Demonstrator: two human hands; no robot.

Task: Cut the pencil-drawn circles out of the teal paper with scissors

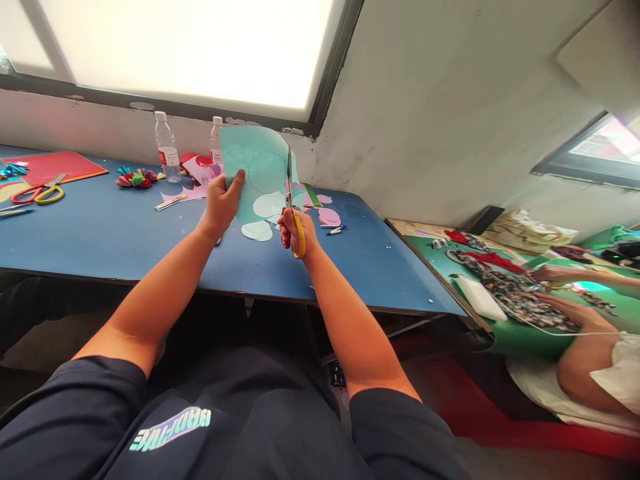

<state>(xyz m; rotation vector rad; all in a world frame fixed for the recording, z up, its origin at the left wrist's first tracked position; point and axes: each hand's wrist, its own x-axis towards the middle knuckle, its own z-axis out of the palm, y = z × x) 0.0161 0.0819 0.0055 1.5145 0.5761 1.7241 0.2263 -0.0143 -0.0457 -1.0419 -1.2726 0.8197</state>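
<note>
My left hand (221,207) grips the left edge of a light teal paper sheet (237,153), thumb on its face. The sheet is raised above the blue table and bears a drawn circle. My right hand (299,233) is closed on the yellow handles of the scissors (289,180). Their blades point up at the right part of the sheet. Pale teal cut circles (257,231) lie on the table below the sheet, and pink paper circles (329,217) lie to the right.
Two plastic bottles (168,150) (217,140) stand near the wall. More scissors (43,192), a red sheet (63,167) and a colourful paper bundle (136,177) are on the left. Pens (336,229) lie right of my hand. Another person's hands (565,277) work over patterned cloth at a green table.
</note>
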